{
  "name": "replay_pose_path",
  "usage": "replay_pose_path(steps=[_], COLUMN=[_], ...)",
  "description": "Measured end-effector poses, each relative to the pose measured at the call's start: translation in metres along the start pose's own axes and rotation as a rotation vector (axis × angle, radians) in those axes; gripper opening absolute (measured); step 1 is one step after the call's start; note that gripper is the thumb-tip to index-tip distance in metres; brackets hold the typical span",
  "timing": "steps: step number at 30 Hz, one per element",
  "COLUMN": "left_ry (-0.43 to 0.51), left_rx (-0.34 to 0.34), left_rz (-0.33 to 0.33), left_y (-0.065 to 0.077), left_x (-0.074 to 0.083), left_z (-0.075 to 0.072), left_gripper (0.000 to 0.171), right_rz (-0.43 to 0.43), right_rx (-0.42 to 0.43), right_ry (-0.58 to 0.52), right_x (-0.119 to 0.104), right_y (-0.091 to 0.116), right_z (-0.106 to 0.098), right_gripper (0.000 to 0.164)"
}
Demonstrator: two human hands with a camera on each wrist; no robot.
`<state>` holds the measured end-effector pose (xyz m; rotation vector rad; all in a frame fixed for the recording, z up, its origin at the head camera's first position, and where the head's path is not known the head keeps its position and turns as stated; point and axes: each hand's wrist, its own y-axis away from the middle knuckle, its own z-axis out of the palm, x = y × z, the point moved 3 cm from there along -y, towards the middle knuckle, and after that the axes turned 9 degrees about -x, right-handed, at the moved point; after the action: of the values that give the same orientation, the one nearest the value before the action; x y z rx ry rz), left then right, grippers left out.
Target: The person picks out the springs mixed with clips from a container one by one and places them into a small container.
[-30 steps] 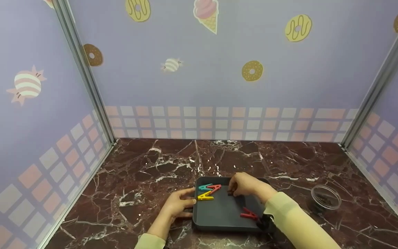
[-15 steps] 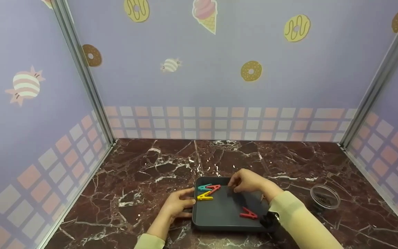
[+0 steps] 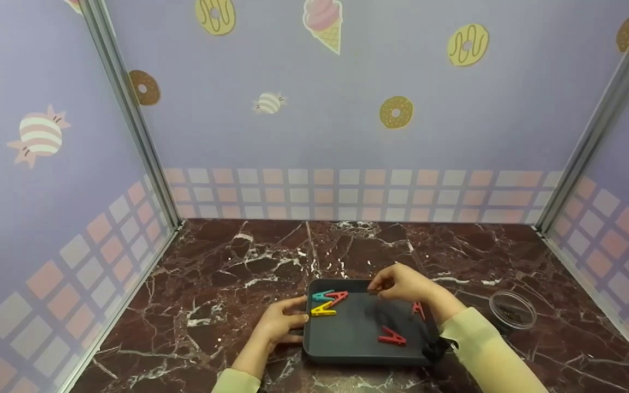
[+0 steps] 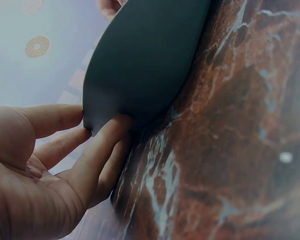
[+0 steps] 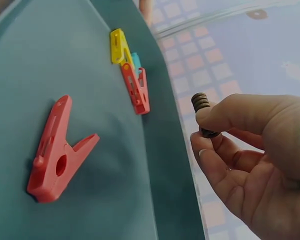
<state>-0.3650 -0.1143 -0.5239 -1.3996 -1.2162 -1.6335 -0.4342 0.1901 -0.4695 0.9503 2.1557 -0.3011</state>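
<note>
My left hand [image 3: 282, 323] lies against the left wall of a dark grey tray [image 3: 342, 343], fingertips and thumb touching its outer side and rim. In the left wrist view, fairly straight fingers [image 4: 97, 150] press on the tray wall [image 4: 145, 55]. Over the tray's back edge, my right hand [image 3: 408, 283] pinches a small dark bronze, ribbed cylinder, like a coil spring [image 5: 201, 102], between thumb and fingers. A teal clothespin [image 3: 322, 296], a red clothespin [image 3: 339, 297] and a yellow clothespin [image 3: 323, 310] lie at the tray's left. Another red clothespin [image 3: 392, 337] lies nearer the front.
One more red clothespin [image 3: 418, 310] sits by the tray's right side, partly hidden behind the right wrist. To the right stands a round clear container [image 3: 512, 310] with small dark things inside. Patterned walls enclose the brown marbled table [image 3: 227, 256].
My right hand has risen from the tray floor and shifted right, carrying the spring-like piece. The red clothespin at the right side has come into sight. My left hand stays put.
</note>
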Motion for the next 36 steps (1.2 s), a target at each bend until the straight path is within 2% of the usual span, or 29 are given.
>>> replay_pose_path(steps=[5,19,28,36], left_ry=[-0.002,-0.007,-0.002,0.002], left_rx=[0.002,0.005,0.006,0.01], left_rz=[0.002,0.003,0.001,0.006], left_y=[0.0,0.0,0.0,-0.001], left_x=[0.0,0.0,0.0,-0.001], left_z=[0.0,0.001,0.001,0.0], left_gripper=[0.059,0.059,0.059,0.058], right_rz=[0.003,-0.057,-0.019,-0.003], right_rx=[0.023,0.092,0.156,0.236], right_ry=[-0.062,-0.134,-0.26,-0.232], right_x=[0.002,0.015,0.027,0.035], right_y=[0.01,0.052,0.084,0.113], right_z=[-0.002,-0.008,-0.014,-0.026], right_gripper=[0.02,0.023,0.027,0.028])
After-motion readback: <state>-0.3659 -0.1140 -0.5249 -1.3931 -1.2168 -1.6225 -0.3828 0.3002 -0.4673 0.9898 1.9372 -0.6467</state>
